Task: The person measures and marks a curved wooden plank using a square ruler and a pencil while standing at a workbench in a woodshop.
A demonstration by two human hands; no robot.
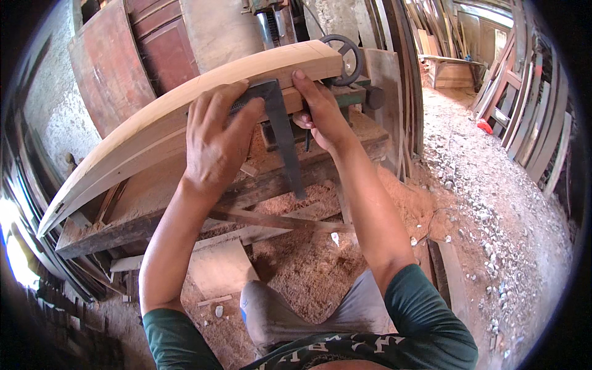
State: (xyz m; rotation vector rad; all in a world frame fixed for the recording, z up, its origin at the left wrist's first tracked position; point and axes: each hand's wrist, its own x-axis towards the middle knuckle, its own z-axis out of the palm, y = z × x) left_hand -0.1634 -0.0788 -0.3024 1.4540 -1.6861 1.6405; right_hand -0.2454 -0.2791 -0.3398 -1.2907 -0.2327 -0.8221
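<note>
A long pale wooden plank (154, 132) lies across the middle of the view, running from the lower left up to the upper right, where its squared end sits near a dark hand wheel (345, 55) of a green machine (345, 95). The plank rests on a rough, dark wooden surface (185, 213) strewn with sawdust. Below and to the right the floor (481, 203) is covered with sawdust, wood chips and small stones, and planks lean against the right-hand wall (530, 117). A reddish curved panel (117, 61) stands behind the plank at upper left.

A metal try square (277, 129) lies over the plank near its right end, its dark blade hanging down past the near edge toward the surface. The left hand (216, 142) lies flat on the plank, its fingers (231, 105) spread and pressing down on the square's stock. The right hand (320, 114) is just beside the blade, its forefinger stretched up onto the plank's face, the other fingers curled at the near edge around a thin dark pencil-like thing (306, 139), which is mostly hidden.
</note>
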